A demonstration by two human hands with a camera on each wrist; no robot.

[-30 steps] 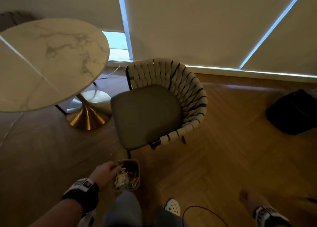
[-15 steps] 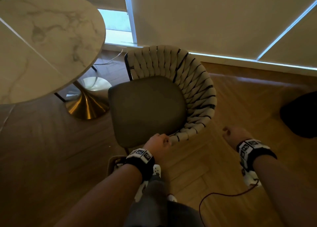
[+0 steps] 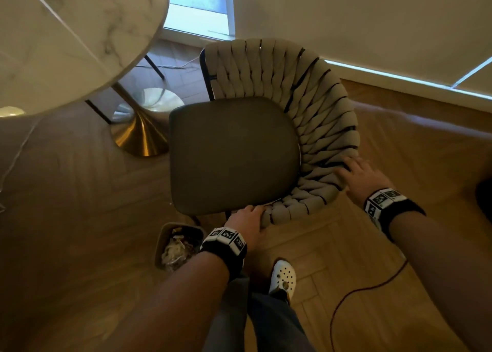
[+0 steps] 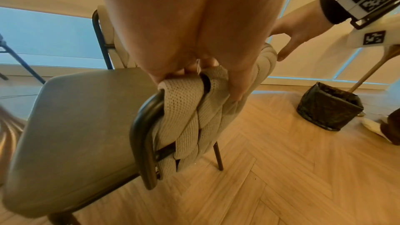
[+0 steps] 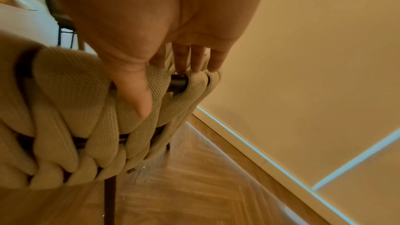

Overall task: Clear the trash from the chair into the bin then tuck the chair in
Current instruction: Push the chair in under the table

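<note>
The chair [image 3: 234, 154] has a bare grey seat and a woven beige backrest, and stands apart from the round marble table [image 3: 66, 37]. My left hand [image 3: 253, 214] grips the near end of the backrest, fingers curled round the weave and frame [image 4: 194, 74]. My right hand [image 3: 351, 170] holds the backrest's top rim further round. Its fingers [image 5: 194, 61] hook over the rim and its thumb lies on the outer weave. A small bin [image 3: 161, 242] on the floor by my left wrist holds crumpled trash [image 3: 178, 250].
The table's gold pedestal base [image 3: 138, 136] stands just left of the chair. A black-lined bin [image 4: 329, 107] sits on the floor to the right. A red cable [image 3: 354, 295] runs across the wood floor near my white shoe [image 3: 283, 274]. Blinds close the far side.
My left hand has left the small bin and taken hold of the backrest's end. My right hand has risen and closed on the rim. The view has moved closer to the chair.
</note>
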